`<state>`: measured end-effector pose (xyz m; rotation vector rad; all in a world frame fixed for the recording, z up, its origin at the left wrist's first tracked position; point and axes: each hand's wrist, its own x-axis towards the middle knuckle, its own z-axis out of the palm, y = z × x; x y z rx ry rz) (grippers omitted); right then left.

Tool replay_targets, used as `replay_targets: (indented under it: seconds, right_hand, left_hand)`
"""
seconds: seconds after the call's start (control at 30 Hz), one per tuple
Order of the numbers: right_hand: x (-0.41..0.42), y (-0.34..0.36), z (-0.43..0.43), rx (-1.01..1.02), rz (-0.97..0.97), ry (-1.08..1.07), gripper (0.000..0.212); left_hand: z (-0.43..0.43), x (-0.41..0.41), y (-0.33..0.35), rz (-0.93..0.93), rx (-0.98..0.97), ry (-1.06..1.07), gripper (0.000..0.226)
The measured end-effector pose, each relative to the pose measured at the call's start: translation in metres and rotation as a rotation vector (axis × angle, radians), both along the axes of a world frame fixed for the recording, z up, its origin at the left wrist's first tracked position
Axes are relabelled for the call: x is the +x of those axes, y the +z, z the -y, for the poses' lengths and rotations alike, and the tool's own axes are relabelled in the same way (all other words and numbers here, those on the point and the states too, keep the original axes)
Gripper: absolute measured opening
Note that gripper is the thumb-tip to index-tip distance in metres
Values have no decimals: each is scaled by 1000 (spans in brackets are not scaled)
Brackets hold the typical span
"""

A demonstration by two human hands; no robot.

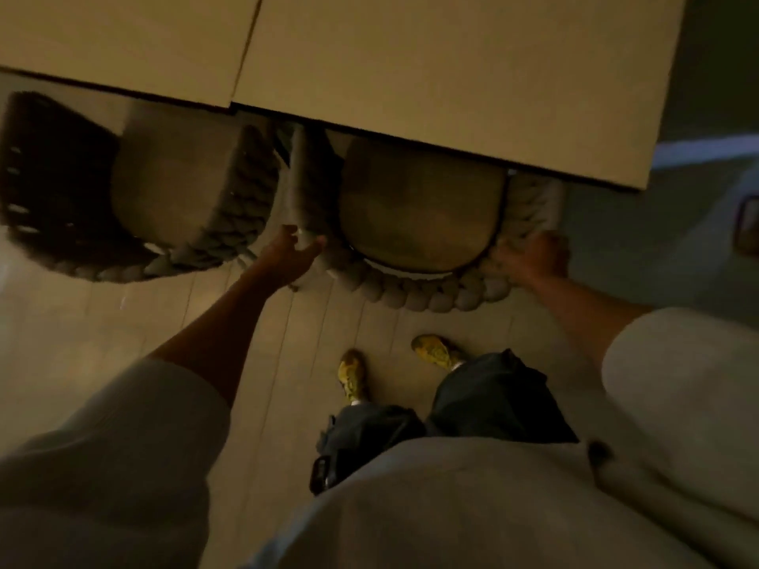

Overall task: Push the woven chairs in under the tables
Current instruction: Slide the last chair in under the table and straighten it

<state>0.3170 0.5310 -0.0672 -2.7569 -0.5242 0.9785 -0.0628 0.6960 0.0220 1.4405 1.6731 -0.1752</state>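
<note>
Floor (135, 334): pale planks, seams running away from you. 2 chairs stand on it. The left woven chair (172, 190) has only its seat front reaching the edge of the left worktop (123, 43). The right woven chair (419, 207) has its seat partly under the right worktop (451, 67), braided back rim outside. The 2 worktops butt along 1 dark seam. Your 2 yellow shoes (353, 375) stand on the planks near the right chair.

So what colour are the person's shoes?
Mottled yellow; the shoes show best in the head view.
</note>
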Motion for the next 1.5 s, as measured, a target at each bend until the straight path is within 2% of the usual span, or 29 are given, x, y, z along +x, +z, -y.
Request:
replay_targets:
  seconds: [0.07,0.13,0.33,0.47,0.53,0.63,0.7,0.8,0.87,1.0,1.13,1.33,1.43,1.5]
  right_hand:
    - [-10,9,8,1,87,-153,102]
    - [-18,7,13,-55,84,-271,109]
    - [-40,-46,30,12,-90,-570,124]
    - [-49,-74,29,120,-206,-700,105]
    - [-54,-82,26,206,-265,-706,101]
    - [-31,-136,37,289,-311,-729,116]
    - [-26,-157,43,316,-332,-765,112]
    - [-65,-98,38,288,-343,-836,102]
    - [-86,-77,47,243,-372,-823,98]
    - [-110,-71,76,220,-386,-808,98]
    - [-123,-73,100,201,-379,-826,85]
    - [-131,-74,116,108,-380,-897,95]
    - [-132,-74,120,89,-402,-813,91]
    - [-133,-72,121,110,-422,-858,88]
  left_hand:
    - [-15,-6,-23,46,-11,-25,108]
    - [-24,-12,-43,74,-46,-11,110]
    - [-23,-14,-86,-18,-103,109,98]
    - [-23,-2,-115,117,-199,275,85]
    - [-24,6,-125,183,-209,357,68]
    - [-22,16,-130,249,-174,479,50]
    - [-16,19,-126,264,-166,496,37]
    - [-5,13,-118,252,-153,505,50]
    - [1,1,-122,246,-166,513,50]
    - [17,-18,-123,200,-196,530,42]
    - [38,-33,-115,241,-299,621,35]
    - [47,-55,-126,243,-344,516,29]
    - [54,-53,-117,259,-315,494,20]
    - [60,-53,-112,264,-299,465,16]
